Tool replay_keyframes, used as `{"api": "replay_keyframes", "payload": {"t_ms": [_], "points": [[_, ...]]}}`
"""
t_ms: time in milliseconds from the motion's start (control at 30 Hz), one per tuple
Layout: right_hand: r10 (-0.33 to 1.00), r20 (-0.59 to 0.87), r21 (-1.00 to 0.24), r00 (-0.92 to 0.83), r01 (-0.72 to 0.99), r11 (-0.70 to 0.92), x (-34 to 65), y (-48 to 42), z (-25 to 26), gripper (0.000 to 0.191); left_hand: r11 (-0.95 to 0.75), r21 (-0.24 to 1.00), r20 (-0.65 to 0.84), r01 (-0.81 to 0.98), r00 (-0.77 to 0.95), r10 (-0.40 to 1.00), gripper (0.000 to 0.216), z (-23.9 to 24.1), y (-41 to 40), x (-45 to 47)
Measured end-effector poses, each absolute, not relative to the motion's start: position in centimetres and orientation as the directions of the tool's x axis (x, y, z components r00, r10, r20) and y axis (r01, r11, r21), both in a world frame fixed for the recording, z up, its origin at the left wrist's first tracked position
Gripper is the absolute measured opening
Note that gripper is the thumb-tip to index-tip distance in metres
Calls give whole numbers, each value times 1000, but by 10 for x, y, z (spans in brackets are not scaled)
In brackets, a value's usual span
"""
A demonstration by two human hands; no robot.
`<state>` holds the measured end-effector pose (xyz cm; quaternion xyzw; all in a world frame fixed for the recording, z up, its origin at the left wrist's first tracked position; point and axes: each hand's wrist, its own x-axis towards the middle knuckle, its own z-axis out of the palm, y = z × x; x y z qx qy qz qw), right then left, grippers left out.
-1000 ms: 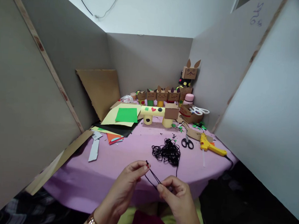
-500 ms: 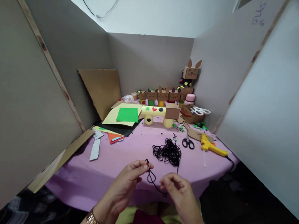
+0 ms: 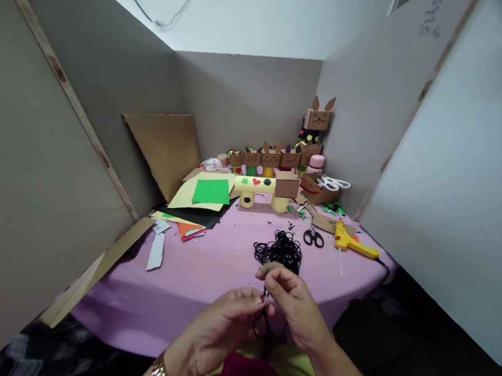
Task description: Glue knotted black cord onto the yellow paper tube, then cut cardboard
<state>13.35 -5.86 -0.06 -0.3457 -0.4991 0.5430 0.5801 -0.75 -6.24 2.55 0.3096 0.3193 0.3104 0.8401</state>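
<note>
My left hand [image 3: 238, 316] pinches a looped length of black cord [image 3: 257, 326] over the front edge of the table. Close against it, my right hand [image 3: 293, 302] has thumb and finger pressed together on the cord just above the left fingertips. Loops of the cord dangle below both hands. Behind my right fingers lies a tangled heap of the same black cord [image 3: 279, 248], its near side partly covered. Beyond the heap stands a yellow paper-tube animal body [image 3: 255, 184] with flower and heart cut-outs and a brown cardboard box head [image 3: 287, 185].
Black-handled scissors [image 3: 313, 238] and a yellow glue gun [image 3: 353, 242] lie at right. A cardboard box [image 3: 318, 192] holds white scissors [image 3: 335, 184]. Paper sheets [image 3: 211, 191] and white strips [image 3: 157, 250] are at left. Several box-headed figures [image 3: 270, 158] line the back.
My right hand has moved up and left to meet the left hand, and it now grips the cord there. My left hand has shifted right and slightly down with the cord.
</note>
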Motion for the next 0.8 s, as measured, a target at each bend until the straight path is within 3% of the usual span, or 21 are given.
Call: {"api": "replay_keyframes", "payload": {"t_ms": [300, 567, 667, 800], "points": [[975, 221, -940, -37, -275, 203, 136, -56, -3, 15, 628, 707, -325, -326, 638, 698, 12, 23, -63, -6], [991, 126, -920, -37, -379, 103, 132, -56, -3, 21, 604, 702, -351, -378, 554, 755, 4, 15, -61, -6], [989, 146, -942, 10, -305, 142, 134, -54, -7, 20, 593, 712, -355, -376, 536, 766, 4, 14, -61, -6], [908, 307, -940, 283, -58, 336, 140, -57, -7, 18, 481, 804, -347, -349, 382, 857, 2, 18, -59, -8]]}}
